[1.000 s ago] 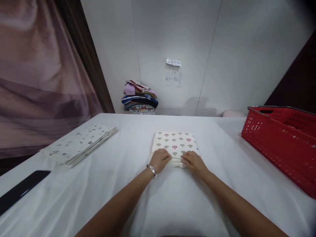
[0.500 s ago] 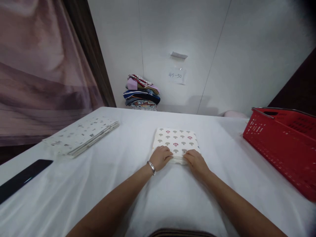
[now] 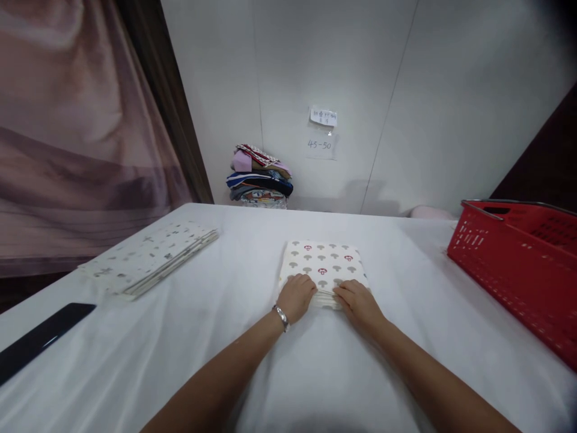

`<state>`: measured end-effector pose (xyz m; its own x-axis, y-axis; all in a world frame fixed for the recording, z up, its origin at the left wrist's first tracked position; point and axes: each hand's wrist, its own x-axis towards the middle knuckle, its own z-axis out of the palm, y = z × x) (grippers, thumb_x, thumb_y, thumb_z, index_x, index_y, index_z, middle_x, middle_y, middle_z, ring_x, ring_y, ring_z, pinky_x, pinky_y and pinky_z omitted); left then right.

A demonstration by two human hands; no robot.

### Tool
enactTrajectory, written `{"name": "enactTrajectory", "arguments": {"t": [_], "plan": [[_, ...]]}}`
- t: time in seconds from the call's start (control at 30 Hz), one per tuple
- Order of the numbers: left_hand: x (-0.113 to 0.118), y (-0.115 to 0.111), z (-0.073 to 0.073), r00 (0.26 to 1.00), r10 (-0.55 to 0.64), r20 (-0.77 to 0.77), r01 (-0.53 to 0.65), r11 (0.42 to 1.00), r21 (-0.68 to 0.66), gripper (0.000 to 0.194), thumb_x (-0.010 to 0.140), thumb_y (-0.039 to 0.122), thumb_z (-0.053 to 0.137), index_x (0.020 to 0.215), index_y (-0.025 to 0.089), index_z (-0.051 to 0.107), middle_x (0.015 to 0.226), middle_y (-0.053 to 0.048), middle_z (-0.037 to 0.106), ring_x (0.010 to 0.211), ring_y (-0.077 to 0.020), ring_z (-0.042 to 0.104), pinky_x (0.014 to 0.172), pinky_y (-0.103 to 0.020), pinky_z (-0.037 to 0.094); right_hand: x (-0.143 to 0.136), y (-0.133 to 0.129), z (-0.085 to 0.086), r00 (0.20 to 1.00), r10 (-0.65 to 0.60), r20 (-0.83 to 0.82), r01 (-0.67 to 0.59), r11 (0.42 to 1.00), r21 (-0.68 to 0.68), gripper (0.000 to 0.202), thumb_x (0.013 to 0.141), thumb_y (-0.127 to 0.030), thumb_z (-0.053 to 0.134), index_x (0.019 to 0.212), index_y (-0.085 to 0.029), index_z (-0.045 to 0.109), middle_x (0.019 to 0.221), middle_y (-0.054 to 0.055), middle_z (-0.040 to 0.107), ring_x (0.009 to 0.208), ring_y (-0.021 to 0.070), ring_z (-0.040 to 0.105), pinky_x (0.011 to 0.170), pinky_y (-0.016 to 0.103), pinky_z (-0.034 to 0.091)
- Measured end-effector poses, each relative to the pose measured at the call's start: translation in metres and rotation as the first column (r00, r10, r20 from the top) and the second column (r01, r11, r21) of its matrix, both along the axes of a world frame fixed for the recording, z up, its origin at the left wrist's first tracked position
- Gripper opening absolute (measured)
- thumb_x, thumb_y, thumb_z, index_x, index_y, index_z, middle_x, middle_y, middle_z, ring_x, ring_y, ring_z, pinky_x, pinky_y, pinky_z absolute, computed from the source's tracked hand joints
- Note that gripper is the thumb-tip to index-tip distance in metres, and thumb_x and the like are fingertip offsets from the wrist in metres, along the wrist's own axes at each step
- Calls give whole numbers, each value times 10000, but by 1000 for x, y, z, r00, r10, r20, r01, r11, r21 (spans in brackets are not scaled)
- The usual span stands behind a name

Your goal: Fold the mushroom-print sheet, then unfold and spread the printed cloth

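A folded white cloth (image 3: 321,260) printed with grey and red mushrooms lies flat in front of me, its layers stacked at the near edge. My left hand (image 3: 296,297), with a silver bracelet at the wrist, pinches the near left corner. At the near right corner my right hand (image 3: 359,300) has its fingers closed on the edge, thumb underneath or hidden. Between the two hands the near edge's layers show.
A larger folded patterned cloth (image 3: 148,255) lies on the left of the white-covered table (image 3: 216,355), with a black flat device (image 3: 45,337) nearer me. A red basket (image 3: 514,270) stands at right. Folded clothes (image 3: 260,177) are stacked behind the table, by the wall.
My view has tilted slightly, so everything sits a little lower. The upper paper on the wall now shows its writing. Both hands stay at the cloth's near edge, with its layers slightly more parted.
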<state>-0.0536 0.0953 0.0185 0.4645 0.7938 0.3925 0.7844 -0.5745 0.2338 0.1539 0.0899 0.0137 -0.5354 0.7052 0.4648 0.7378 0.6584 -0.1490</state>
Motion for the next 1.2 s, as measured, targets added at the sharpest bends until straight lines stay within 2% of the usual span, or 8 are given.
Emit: {"name": "enactTrajectory", "arguments": {"t": [0.17, 0.27, 0.4, 0.57, 0.7, 0.93, 1.2], "plan": [[-2, 0, -3, 999, -34, 20, 34, 999, 21, 210, 882, 240, 364, 834, 181, 560, 842, -38, 566, 801, -161, 482, 727, -326, 365, -1, 0, 5, 1000, -16, -4, 15, 998, -53, 240, 888, -199, 354, 873, -197, 594, 841, 56, 574, 789, 184, 491, 718, 318, 396], [-3, -3, -5, 998, -58, 23, 56, 994, 91, 174, 865, 186, 384, 881, 189, 557, 949, -42, 565, 877, -163, 479, 756, -326, 363, -2, 0, 4, 998, -38, -52, 34, 996, -76, 254, 894, -202, 332, 851, -204, 582, 832, 54, 570, 780, 182, 490, 711, 321, 401], [0, -5, -7, 995, -91, -48, 98, 979, 179, 177, 839, 130, 414, 837, 199, 577, 1089, -42, 530, 995, -184, 447, 807, -334, 350, -1, 3, 0, 995, -50, -82, 42, 995, -86, 240, 893, -210, 336, 857, -209, 574, 842, 52, 565, 792, 185, 490, 712, 319, 404], [7, 2, -7, 990, -60, -130, 79, 986, 146, 164, 855, 181, 424, 839, 200, 586, 1095, -27, 529, 990, -191, 447, 804, -339, 355, -1, 4, -1, 999, -28, -21, 26, 997, -72, 222, 885, -174, 348, 840, -193, 564, 828, 53, 558, 781, 181, 484, 711, 306, 390], [11, 4, -7, 980, -69, -187, 92, 989, 114, 190, 858, 141, 396, 791, 174, 571, 1012, -31, 547, 939, -184, 460, 776, -333, 369, -3, 3, 1, 1000, -28, 13, 28, 998, -48, 213, 883, -168, 365, 853, -190, 576, 813, 54, 558, 773, 177, 481, 701, 302, 383], [10, -4, -13, 997, -71, -24, 73, 990, 117, 174, 827, 74, 387, 848, 165, 534, 1096, -67, 502, 1057, -190, 418, 858, -358, 377, -3, -1, 3, 1000, -22, 11, 22, 1000, -19, 226, 889, -188, 363, 911, -195, 588, 860, 66, 572, 796, 183, 489, 709, 309, 383], [9, -3, -14, 994, -67, 81, 61, 995, 75, 166, 821, 83, 384, 824, 179, 520, 1046, -64, 526, 986, -180, 475, 839, -370, 391, -8, 0, 3, 999, 22, 31, -22, 1000, -2, 192, 872, -253, 414, 989, -196, 554, 938, 79, 572, 849, 195, 497, 755, 334, 371]]}}
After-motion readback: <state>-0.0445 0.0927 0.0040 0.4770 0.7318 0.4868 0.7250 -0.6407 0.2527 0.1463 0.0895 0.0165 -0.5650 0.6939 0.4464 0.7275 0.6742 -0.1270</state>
